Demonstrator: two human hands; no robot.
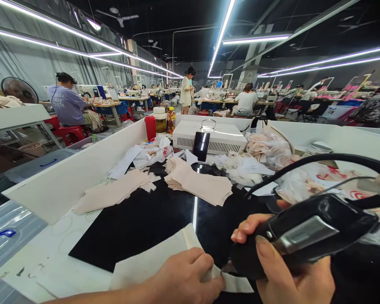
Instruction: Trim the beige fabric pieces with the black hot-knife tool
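My left hand (190,274) pinches a cream fabric piece (145,264) at the front of the black work surface (139,223). A narrow strip of that fabric extends right of my fingers, below the tool's front end. My right hand (291,274) wraps round a black hand-held power tool (307,230) with a silver plate on its side and dark cords at its rear. Its front end is close to the fabric beside my left fingertips; whether they touch is hard to see. Beyond lie two stacks of cut beige pieces, one in the middle (198,179) and one at left (114,192).
A white vented box (212,133) stands at the back, with a phone (201,145) leaning before it. Paper and fabric scraps (152,152), a lidded jar (160,120) and bagged pieces (269,143) surround the surface. White side walls (91,164) border it. Co-workers sit farther off.
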